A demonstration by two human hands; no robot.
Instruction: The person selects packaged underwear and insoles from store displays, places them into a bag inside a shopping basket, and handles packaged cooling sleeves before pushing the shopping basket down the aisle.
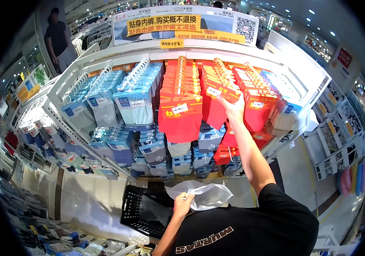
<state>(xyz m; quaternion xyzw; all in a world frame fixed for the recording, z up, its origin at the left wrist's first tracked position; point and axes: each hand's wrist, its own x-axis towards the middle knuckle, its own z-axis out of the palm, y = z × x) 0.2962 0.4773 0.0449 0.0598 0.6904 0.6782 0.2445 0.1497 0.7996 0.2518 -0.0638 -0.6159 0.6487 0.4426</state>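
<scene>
My right hand [234,107] reaches up to the rack and grips the lower right edge of a red underwear package [214,106] hanging on a hook, its thumb on the front. Down near my body, my left hand [183,204] is closed on the rim of a white plastic bag [208,195]. Another row of red packages [180,121] hangs just left of my right hand, and more red packages [257,100] hang to its right. Blue and white packages [134,102] fill the hooks further left.
A black basket [142,213] stands on the floor left of the bag. Lower hooks hold grey and blue packages [154,151]. A sign [163,23] tops the rack. White shelves [336,132] stand at the right, and packaged goods lie at the lower left.
</scene>
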